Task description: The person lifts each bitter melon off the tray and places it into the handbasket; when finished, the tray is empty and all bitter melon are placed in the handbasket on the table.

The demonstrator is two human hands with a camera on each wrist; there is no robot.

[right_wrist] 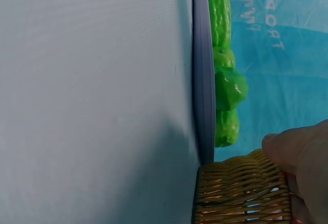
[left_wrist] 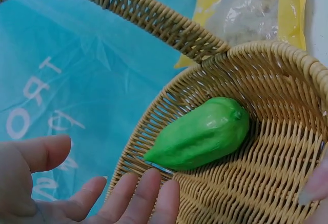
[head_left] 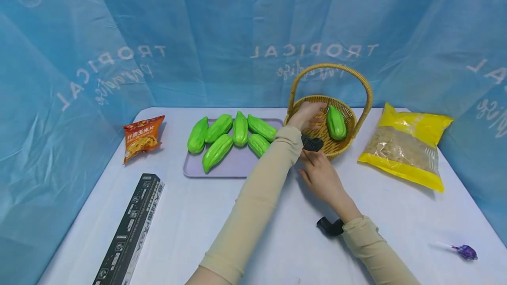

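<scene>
Green gourd (left_wrist: 200, 134) (basket (left_wrist: 287, 147) interior, left wrist view)

This looks like a staged recording booth, not a lived-in room. Blue plastic sheeting (head_left: 245, 25) printed with "TROPICAL" walls in a white worktop (head_left: 222, 219) on three sides. Props are laid out on it: a tray (head_left: 233, 166) of fake green gourds (head_left: 217, 152), a basket (head_left: 348, 144), snack packets (head_left: 141, 138).

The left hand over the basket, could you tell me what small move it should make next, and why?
Probably draw the left hand back toward the tray: its fingers are open, one green gourd already lies in the basket, and six gourds remain on the tray.
</scene>
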